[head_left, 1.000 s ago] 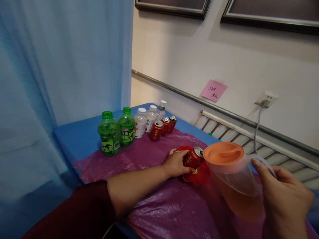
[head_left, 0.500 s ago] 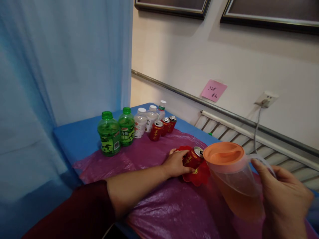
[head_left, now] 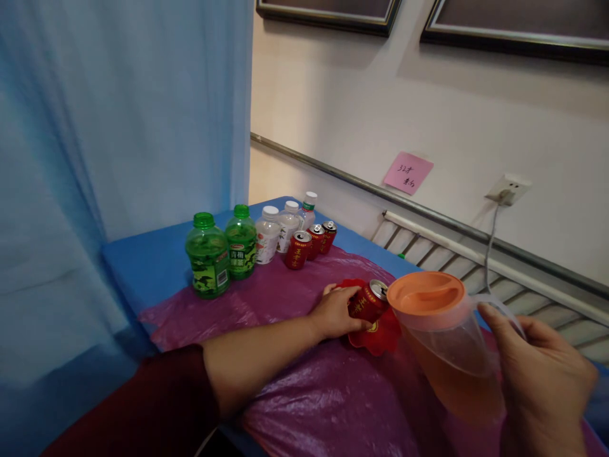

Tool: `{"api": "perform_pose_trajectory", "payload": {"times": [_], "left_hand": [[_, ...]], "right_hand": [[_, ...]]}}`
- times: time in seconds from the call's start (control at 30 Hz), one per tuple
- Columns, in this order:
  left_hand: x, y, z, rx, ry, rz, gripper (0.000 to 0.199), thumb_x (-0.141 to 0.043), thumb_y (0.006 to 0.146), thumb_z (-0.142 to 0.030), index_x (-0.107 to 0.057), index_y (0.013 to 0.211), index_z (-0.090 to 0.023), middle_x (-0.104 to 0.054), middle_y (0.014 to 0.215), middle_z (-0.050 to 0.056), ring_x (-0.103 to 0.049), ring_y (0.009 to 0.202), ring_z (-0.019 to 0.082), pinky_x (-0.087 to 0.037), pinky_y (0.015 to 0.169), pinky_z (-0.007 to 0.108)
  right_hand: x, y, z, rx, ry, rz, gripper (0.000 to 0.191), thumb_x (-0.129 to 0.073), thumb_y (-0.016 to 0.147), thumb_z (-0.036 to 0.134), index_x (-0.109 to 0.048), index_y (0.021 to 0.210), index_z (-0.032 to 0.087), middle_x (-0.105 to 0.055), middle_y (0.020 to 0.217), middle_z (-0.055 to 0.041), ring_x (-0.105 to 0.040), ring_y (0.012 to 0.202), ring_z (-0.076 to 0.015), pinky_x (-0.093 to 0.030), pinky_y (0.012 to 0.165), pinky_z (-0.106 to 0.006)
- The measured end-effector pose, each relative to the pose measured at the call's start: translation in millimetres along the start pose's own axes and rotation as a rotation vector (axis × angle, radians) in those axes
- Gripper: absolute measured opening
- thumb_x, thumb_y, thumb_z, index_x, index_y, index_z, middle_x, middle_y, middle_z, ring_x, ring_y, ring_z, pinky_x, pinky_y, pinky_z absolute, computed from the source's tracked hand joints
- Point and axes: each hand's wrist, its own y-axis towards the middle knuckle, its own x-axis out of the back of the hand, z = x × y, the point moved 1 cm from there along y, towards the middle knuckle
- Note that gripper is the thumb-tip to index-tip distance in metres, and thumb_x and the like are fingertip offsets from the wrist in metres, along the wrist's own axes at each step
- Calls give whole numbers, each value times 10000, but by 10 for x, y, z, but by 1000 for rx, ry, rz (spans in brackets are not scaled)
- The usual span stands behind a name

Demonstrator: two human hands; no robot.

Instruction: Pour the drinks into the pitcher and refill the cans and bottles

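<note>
My left hand (head_left: pixel 340 312) is wrapped round a red can (head_left: pixel 368 302), which leans to the right over a red scalloped mat (head_left: pixel 377 339). The can's open top is close by the spout side of a clear pitcher (head_left: pixel 457 362). An orange lid (head_left: pixel 428 293) covers the pitcher, and brownish liquid lies inside it. The pitcher is tilted toward the can, its handle gripped by my right hand (head_left: pixel 537 355). Whether liquid is flowing between the two cannot be made out.
Two green bottles (head_left: pixel 208 263), several white-capped bottles (head_left: pixel 268 236) and three red cans (head_left: pixel 299 251) stand at the back of the blue table (head_left: pixel 152 244). Purple plastic sheeting (head_left: pixel 304 393) covers its front. A radiator (head_left: pixel 428 254) runs along the wall; a blue curtain (head_left: pixel 143 114) hangs left.
</note>
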Motion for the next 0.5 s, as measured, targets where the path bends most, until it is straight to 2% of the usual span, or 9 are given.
{"api": "perform_pose_trajectory", "payload": {"times": [0.5], "left_hand": [[-2,-6,11,-13,-2,-5,646,-871,634,-574,-676,1175,-279,-767,1137,12,-672,1114,313,-313,1158,490]], "right_hand": [[-2,18,-59,16,24,-2,407,-820,713,595,-686,686,212,-474,554,54,-417,530,-116,-295,449,-247]]}}
